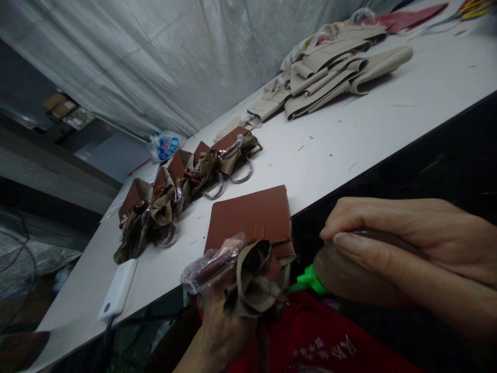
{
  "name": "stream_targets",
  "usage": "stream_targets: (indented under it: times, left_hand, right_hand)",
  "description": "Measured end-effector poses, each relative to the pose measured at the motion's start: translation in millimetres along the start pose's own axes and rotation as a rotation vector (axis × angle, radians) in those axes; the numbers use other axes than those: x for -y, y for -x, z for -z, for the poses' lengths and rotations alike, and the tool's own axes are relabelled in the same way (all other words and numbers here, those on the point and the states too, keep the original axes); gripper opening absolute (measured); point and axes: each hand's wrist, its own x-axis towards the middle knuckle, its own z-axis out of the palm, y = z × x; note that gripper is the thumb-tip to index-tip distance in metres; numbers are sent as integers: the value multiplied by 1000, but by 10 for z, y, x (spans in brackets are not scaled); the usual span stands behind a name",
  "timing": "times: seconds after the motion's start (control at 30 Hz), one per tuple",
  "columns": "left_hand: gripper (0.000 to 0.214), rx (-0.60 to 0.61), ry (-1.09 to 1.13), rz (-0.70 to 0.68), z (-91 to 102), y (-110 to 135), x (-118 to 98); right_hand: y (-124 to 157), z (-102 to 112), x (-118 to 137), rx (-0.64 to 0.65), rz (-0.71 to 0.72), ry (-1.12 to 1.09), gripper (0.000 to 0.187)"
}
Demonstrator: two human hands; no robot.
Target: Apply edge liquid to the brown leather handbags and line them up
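Observation:
My left hand [221, 321] is closed around a brown leather handbag [248, 215] at the table's front edge. The bag's olive lining [248, 280] is pulled out in loose folds, and its handle [213, 261] is wrapped in clear plastic. The left fingers are mostly hidden behind the lining and handle. On the right, my right hand [407, 248] grips a translucent brownish squeeze bottle [361, 274], tilted with its green nozzle [310, 280] pointing left. The nozzle's tip is close to the bag's edge; I cannot tell whether they touch.
Several similar brown bags [182, 181] lie in a row on the white table [326, 150]. Beige leather pieces [334, 72] are piled at the back right. A white power bank [118, 290] with a cable lies at the front left, and a plastic bag [165, 145] sits near the grey curtain [186, 57].

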Motion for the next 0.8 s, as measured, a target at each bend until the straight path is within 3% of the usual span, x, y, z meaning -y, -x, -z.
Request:
stream_targets:
  times: [0.17, 0.3, 0.4, 0.6, 0.73, 0.8]
  left_hand:
    - [22, 38, -40, -8, 25, -6, 32]
    - [26, -47, -41, -10, 23, -29, 8]
    - [24, -94, -36, 24, 8, -46, -32]
    - [28, -66, -4, 42, -20, -48, -68]
    - [26, -25, 183, 130, 114, -99, -15]
    - [28, -43, 205, 98, 224, -140, -15]
  right_hand:
    - [11, 23, -80, -11, -31, 9, 24]
    - [-64, 99, -238, -100, -27, 203, 27]
    - [-121, 128, -300, -161, -78, 217, 31]
    - [-50, 74, -304, -4, -295, -188, 40]
    - [66, 97, -466, -163, -478, -481, 34]
    - [61, 127, -561, -255, -359, -380, 31]
